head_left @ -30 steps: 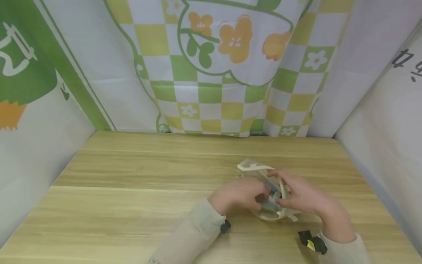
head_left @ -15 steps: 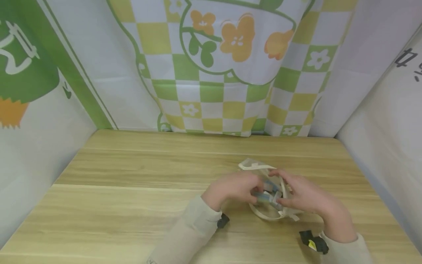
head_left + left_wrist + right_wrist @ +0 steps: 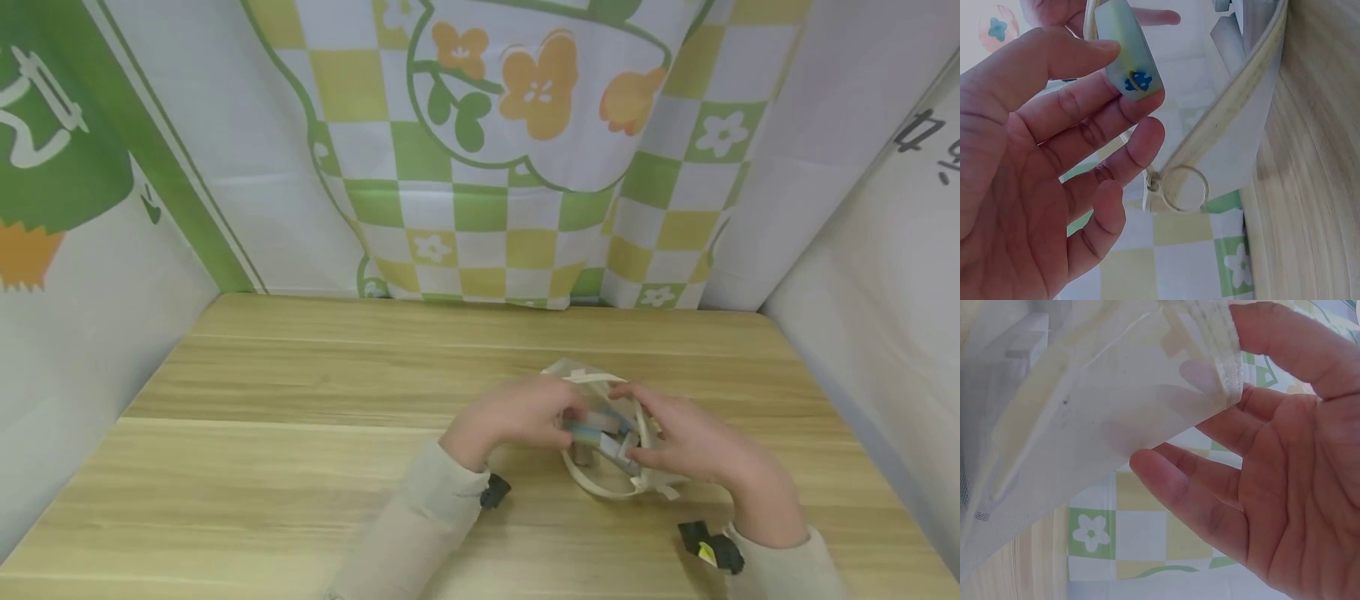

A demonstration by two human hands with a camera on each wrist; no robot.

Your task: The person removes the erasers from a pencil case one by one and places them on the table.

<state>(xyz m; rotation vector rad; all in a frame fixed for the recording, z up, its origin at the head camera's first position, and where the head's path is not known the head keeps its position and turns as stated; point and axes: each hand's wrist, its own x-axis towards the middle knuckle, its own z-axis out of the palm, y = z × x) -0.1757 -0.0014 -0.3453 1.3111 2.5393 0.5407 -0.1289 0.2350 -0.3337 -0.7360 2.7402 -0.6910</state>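
Note:
A translucent zip pouch (image 3: pixel 596 490) with cream edging lies with its mouth spread on the wooden table. My left hand (image 3: pixel 517 417) is at the pouch's left side, pinching a slim blue-green bar (image 3: pixel 1129 50) with a blue flower print between thumb and fingers. Its far end overlaps the pouch mouth in the head view. My right hand (image 3: pixel 697 433) grips the pouch's right edge, thumb on one side and fingers on the other; some fingers show through the clear sheet (image 3: pixel 1091 425) in the right wrist view. Several grey and white small items (image 3: pixel 626 448) lie inside the pouch.
The zipper has a metal ring pull (image 3: pixel 1207 189). The wooden table (image 3: pixel 300 483) stretches left and forward of the pouch. A checkered flowered cloth (image 3: pixel 480 233) hangs along the back edge, with white cloth walls (image 3: pixel 892 317) on both sides.
My left hand has drawn left and slightly back toward the far side, bringing the blue-green bar with it across the pouch mouth. The right hand has stayed on the pouch edge.

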